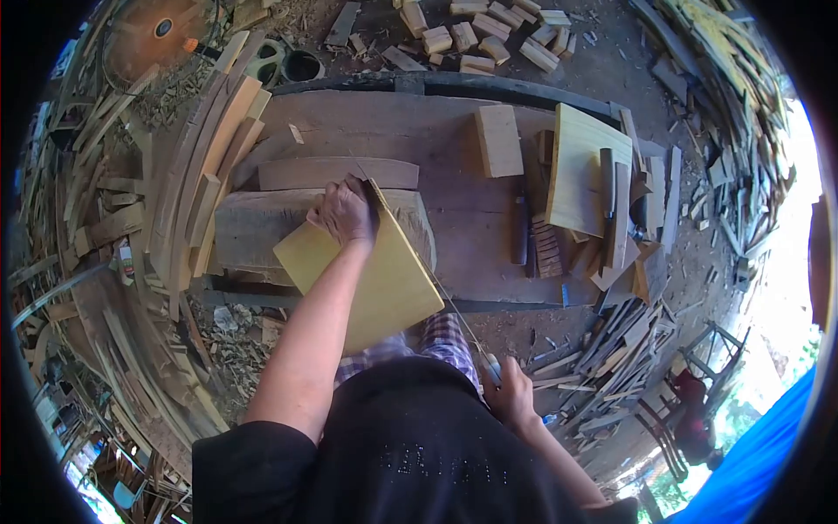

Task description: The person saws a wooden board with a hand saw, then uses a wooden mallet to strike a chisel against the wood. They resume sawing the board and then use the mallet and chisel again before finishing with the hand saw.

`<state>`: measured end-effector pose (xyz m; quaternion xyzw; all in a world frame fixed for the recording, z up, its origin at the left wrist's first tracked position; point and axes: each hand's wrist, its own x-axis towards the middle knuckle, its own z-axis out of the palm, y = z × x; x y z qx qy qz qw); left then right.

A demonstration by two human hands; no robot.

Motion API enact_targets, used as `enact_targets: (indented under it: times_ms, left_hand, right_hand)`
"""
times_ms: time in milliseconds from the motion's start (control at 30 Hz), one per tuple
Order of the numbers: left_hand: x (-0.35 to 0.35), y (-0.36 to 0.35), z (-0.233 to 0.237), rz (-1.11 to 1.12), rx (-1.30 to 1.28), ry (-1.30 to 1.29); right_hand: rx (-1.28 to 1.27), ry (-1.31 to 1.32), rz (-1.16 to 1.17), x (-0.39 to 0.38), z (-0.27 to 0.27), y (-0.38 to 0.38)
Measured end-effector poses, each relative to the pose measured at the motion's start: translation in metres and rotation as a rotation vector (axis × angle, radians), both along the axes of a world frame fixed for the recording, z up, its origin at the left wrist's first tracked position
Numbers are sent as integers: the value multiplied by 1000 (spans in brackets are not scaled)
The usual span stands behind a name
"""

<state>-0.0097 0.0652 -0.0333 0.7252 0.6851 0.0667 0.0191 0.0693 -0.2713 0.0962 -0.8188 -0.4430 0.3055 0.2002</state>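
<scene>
A flat yellowish board (375,279) leans on a thick wooden block (253,229) on the workbench, its lower part above my lap. My left hand (343,210) is closed over the board's upper end, gripping it. At the lower right my right hand (511,393) is wrapped round the handle of a saw (461,321). The thin saw blade runs up from that hand along the board's right edge, with its far tip beyond the board's top corner.
On the bench (463,210) lie a wood block (498,141), a second yellowish board (580,166) and several tools. Curved timbers (218,157) stand at the left. Scrap wood surrounds the bench, and a fan (161,31) is at the upper left. Another person (690,410) is at the far lower right.
</scene>
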Motion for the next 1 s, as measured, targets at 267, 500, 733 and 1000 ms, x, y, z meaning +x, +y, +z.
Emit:
enact_targets:
  times_ms: [267, 500, 733, 1000]
  left_hand:
    - [-5, -2, -3, -17, 72, -40]
    - [-3, -3, 2, -24, -17, -32]
    - [0, -3, 7, 2, -12, -22]
    - [-4, -1, 2, -34, -49, -56]
  right_hand:
    - [237, 35, -29, -7, -50, 137]
    - [-67, 61, -46, 1, 5, 6]
    - [156, 48, -19, -7, -45, 140]
    - [37, 25, 19, 3, -8, 41]
